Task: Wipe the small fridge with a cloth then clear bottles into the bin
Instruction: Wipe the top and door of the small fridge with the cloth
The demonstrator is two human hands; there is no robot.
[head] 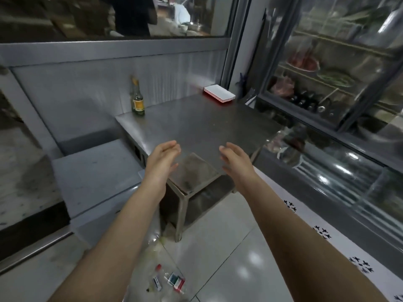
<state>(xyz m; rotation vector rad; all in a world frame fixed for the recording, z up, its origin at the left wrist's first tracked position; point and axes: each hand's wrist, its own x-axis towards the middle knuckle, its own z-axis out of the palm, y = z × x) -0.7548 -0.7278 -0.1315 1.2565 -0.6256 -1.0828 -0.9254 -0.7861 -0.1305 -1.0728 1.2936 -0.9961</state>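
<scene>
Glass-fronted display fridge [327,68]: at right, shelves stocked with food and dark bottles; large, fixed, not for lifting.

Steel surface [196,125]: brushed top on legs, lower shelf beneath; bare through the middle, dull and smudged at the near corner.

Floor [229,247]: pale glossy tile.

Clear bag [157,264]: low on the floor between the forearms, holding plastic bottles with coloured labels [177,282] (whether this serves as the bin cannot be told). Soft, light, shapeless; best gathered at the mouth.

Stack of trays [219,94]: red and white, at the far right corner of the surface.

Left hand [162,161]: spread, fingers loosely curved, holding nothing, over the near edge of the surface.

Right hand [234,160]: likewise spread and bare, palm facing the left, well apart from it.

Glass bottle [138,102]: green, yellow label, upright at the far left corner of the surface against the wall panel. Judged rigid, breakable, heavier than the plastic ones, possibly slick; take it round the body at the label, not the narrow neck.

No cloth in view.
</scene>
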